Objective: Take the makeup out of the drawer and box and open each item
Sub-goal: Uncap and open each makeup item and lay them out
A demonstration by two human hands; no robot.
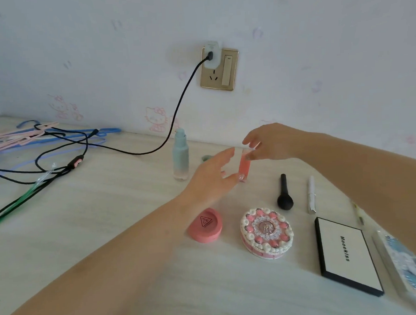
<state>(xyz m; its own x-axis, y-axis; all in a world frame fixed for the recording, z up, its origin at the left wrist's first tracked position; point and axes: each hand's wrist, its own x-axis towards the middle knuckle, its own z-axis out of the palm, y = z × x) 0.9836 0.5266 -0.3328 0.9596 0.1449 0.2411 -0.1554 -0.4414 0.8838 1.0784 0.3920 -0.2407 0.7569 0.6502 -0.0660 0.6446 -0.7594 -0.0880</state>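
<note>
A pink lip gloss tube [244, 165] stands upright on the pale table [109, 236], between both hands. My left hand [210, 179] grips its lower part with thumb and fingertips. My right hand [270, 141] pinches its clear top from above. Left of it stands a mint-green bottle [180, 156] without a cap. In front lie a round pink compact [205, 225], a cake-shaped compact [266, 234], a black brush [284, 194], a white pen-like tube [311, 194] and a black-edged white palette [346, 253], all closed.
A blue-patterned box [413, 271] lies at the right edge, partly under my right forearm. A black cable [175, 115] runs from the wall socket [218, 69] to a pile of pink and blue hangers [30, 136] at the far left. A small green object [205, 158] lies behind my left hand.
</note>
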